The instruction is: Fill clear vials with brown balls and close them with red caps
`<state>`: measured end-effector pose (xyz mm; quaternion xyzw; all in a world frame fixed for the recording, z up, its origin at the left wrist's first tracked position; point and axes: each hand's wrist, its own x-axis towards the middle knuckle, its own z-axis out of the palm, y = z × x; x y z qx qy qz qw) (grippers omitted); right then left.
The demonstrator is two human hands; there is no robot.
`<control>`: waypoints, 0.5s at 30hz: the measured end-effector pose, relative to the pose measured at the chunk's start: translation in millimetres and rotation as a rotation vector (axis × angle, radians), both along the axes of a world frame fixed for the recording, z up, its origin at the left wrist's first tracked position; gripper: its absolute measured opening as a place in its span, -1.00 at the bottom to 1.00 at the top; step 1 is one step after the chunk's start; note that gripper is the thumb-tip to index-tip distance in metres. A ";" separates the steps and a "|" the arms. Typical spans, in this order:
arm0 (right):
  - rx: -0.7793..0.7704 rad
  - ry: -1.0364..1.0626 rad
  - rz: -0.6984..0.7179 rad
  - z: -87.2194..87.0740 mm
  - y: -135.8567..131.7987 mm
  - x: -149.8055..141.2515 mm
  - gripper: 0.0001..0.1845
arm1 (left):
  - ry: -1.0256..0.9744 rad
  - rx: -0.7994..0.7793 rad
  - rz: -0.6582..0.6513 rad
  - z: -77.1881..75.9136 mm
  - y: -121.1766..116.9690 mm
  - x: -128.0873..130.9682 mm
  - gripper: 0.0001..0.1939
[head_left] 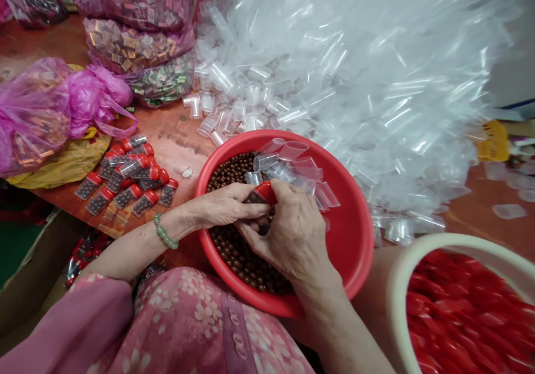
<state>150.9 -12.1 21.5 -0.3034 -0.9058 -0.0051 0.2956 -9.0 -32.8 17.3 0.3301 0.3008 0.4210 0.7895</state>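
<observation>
"Where's the red-capped tube (262,193)?"

"Just above the brown beads (238,254) in the red basin (355,251), between your hands. Your right hand (295,232) closes its fingers (280,195) on the cap. Your left hand (223,207) brings its fingertips (259,209) against the tube's underside, though I can't tell if they grip."

"What's around you?"

"Clear tubes (334,84) heap behind the basin, filled tubes (125,194) lie on the counter (179,145) at your left, and a white tub (418,246) of red caps (463,312) sits at your right."
</observation>
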 end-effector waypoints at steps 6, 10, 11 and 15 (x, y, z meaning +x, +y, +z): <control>0.113 0.035 0.016 -2.0 1.4 -3.1 -0.23 | -0.081 0.002 -0.006 1.2 -2.4 1.4 -0.53; 0.170 0.010 0.037 -0.1 1.5 -3.5 -0.22 | -0.090 0.024 -0.010 -0.5 -4.5 1.7 -0.51; 0.179 0.005 0.041 0.2 1.4 -3.4 -0.22 | -0.088 0.032 -0.015 -1.5 -4.8 1.5 -0.52; 0.205 0.004 0.047 -0.5 1.2 -2.9 -0.22 | -0.073 0.059 -0.030 -5.8 -3.5 2.1 -0.52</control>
